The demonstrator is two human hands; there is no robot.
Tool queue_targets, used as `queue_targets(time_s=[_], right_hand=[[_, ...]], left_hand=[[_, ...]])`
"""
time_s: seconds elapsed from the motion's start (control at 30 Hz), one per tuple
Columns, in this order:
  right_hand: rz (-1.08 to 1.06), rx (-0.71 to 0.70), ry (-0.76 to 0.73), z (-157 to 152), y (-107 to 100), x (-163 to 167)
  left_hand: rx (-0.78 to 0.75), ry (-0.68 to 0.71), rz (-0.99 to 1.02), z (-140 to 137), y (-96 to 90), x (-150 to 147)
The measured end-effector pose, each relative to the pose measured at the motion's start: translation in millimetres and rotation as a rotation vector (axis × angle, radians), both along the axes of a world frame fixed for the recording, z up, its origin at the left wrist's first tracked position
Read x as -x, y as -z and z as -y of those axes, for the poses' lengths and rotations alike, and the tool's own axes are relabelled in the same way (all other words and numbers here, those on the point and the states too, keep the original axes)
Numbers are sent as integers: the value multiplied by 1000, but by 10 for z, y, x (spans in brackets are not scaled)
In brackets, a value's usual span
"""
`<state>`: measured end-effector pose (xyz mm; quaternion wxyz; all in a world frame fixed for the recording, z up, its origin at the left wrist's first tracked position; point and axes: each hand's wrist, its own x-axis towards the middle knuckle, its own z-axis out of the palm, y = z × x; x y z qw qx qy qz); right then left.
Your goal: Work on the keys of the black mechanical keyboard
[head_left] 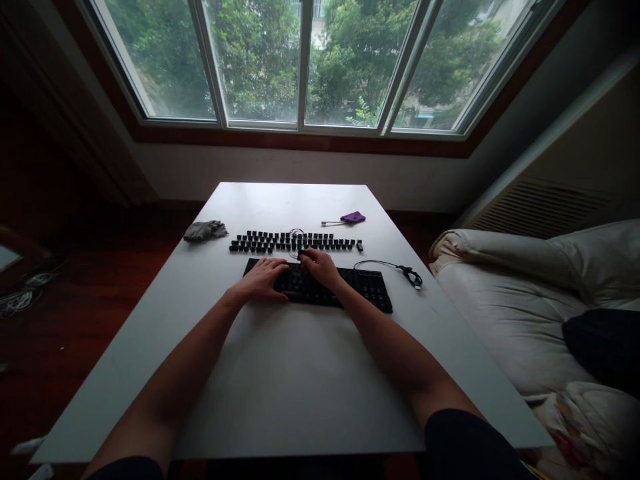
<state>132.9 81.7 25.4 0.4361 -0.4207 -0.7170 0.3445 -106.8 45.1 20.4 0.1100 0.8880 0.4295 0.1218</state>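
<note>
— What lies beyond the fingers?
— A wide window (pixel 305 63) full of green trees, dim daylight, dark red floor (pixel 75 313).
— And to their right?
— A pale sofa (pixel 525 293).

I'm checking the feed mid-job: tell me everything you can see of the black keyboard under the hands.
The keyboard is black, flat and rectangular, looks like plastic, and lies near the middle of the white table, skewed slightly so its right end sits nearer the person. The left hand rests flat on its left part; the right hand pinches a small dark piece over its upper edge. A black cable curls off its right end. Rows of loose keycaps lie just beyond it, apart.
</note>
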Motion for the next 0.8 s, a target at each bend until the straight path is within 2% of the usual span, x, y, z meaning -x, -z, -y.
queue_targets(time_s=[0.27, 0.57, 0.67, 0.8], right_hand=[[-50, 17, -21, 31, 139, 62], [61, 9, -104, 11, 242, 103], [160, -59, -161, 51, 212, 106], [281, -229, -219, 137, 168, 115]], left_hand=[[-4, -16, 11, -28, -32, 103], [-21, -2, 32, -18, 3, 90], [-19, 0, 34, -35, 24, 103], [-18, -3, 50, -49, 44, 113]])
